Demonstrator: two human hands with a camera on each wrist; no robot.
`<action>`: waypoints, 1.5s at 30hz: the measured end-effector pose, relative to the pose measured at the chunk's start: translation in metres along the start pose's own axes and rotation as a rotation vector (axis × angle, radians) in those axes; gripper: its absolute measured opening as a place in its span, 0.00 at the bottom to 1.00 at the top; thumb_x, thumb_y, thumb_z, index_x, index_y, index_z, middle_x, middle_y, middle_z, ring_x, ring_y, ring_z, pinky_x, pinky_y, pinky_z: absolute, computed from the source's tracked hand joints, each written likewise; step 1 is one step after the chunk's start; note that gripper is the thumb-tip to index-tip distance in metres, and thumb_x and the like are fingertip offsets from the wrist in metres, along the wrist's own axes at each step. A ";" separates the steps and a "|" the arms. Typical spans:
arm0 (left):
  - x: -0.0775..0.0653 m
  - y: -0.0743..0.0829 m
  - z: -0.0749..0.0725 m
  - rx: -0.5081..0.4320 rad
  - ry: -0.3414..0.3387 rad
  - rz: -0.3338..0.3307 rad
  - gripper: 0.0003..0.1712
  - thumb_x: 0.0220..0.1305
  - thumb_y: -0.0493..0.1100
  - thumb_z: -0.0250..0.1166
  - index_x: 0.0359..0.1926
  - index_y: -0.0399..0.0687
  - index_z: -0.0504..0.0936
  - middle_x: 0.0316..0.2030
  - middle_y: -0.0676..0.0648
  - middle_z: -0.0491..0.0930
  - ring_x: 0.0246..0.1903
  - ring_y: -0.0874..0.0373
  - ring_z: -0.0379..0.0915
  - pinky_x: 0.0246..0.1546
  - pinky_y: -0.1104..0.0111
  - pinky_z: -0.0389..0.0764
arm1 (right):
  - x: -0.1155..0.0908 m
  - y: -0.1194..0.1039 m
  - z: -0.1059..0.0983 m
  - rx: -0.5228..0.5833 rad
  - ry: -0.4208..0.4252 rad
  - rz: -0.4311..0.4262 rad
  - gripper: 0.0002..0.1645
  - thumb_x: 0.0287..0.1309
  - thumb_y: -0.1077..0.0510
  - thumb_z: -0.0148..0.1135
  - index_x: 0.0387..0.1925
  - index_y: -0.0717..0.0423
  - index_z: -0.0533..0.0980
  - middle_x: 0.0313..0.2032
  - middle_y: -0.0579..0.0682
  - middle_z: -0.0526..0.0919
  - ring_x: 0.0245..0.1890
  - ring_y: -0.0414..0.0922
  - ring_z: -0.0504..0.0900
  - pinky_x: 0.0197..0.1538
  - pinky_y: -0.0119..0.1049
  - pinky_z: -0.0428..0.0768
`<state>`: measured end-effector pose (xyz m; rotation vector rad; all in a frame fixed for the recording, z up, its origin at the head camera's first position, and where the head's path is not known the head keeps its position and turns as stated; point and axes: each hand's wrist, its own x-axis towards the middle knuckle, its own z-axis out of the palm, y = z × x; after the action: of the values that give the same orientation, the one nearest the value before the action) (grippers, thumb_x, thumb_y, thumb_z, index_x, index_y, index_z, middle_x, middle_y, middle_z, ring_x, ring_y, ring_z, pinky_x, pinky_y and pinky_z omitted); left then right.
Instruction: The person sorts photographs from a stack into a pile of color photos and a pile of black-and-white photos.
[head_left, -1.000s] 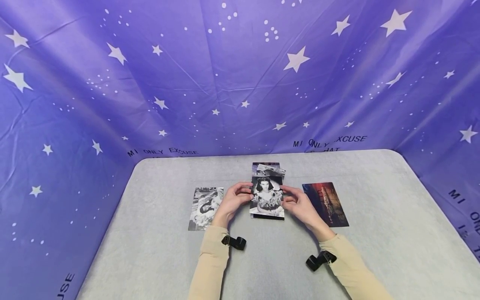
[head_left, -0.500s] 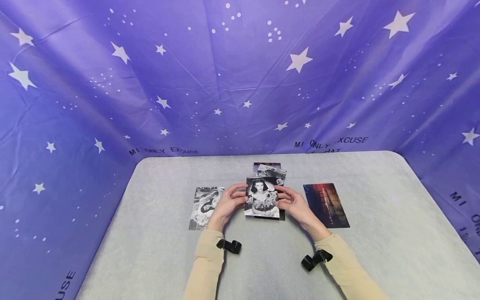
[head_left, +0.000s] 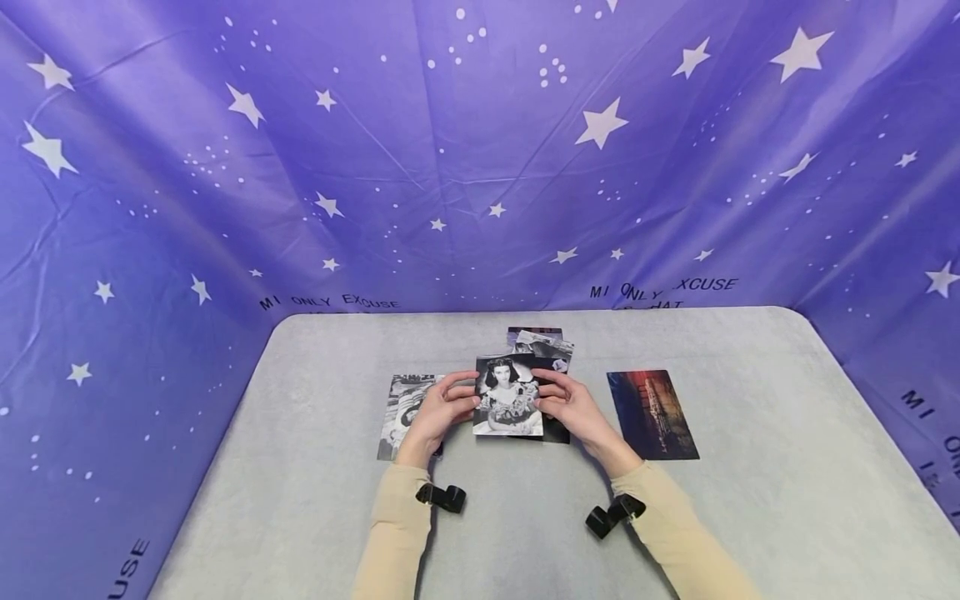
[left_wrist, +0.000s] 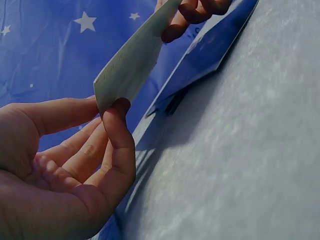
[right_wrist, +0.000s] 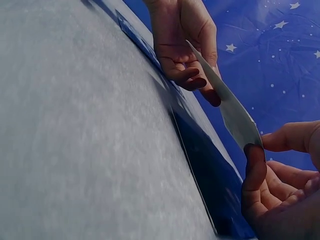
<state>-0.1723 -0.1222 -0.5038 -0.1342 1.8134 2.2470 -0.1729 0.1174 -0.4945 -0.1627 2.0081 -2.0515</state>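
Both hands hold a black-and-white photo card (head_left: 508, 398) showing a portrait in a ruffled dress. My left hand (head_left: 437, 414) pinches its left edge, and my right hand (head_left: 576, 414) pinches the right edge. In the wrist views its pale back (left_wrist: 131, 65) is lifted off the table. Beneath and behind it, partly covered, lie a dark card (head_left: 557, 431), a grey photo card (head_left: 542, 343) and a purple-toned card (head_left: 534, 331). Under my left hand and wrist, another black-and-white photo card (head_left: 395, 423) lies partly hidden.
A dark red and blue card (head_left: 654, 415) lies to the right of my right hand. The grey table (head_left: 517, 533) runs back to a purple star-patterned cloth (head_left: 450, 150). Black cameras are strapped to the left wrist (head_left: 442, 497) and right wrist (head_left: 615, 517).
Both hands have carried the portrait photo card leftward from the middle cards, uncovering more of the dark card beneath. The cards lying on the table have stayed put.
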 end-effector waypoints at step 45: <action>-0.034 0.013 -0.070 0.140 0.058 0.037 0.30 0.56 0.22 0.60 0.62 0.26 0.68 0.37 0.45 0.83 0.35 0.64 0.77 0.36 0.74 0.78 | 0.009 0.003 0.075 -0.046 -0.097 -0.032 0.34 0.52 0.74 0.60 0.62 0.75 0.65 0.43 0.64 0.77 0.31 0.36 0.78 0.33 0.25 0.76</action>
<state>-0.1487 -0.1972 -0.4991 -0.1419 2.0124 2.1522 -0.1617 0.0431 -0.4959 -0.2995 2.0075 -1.9774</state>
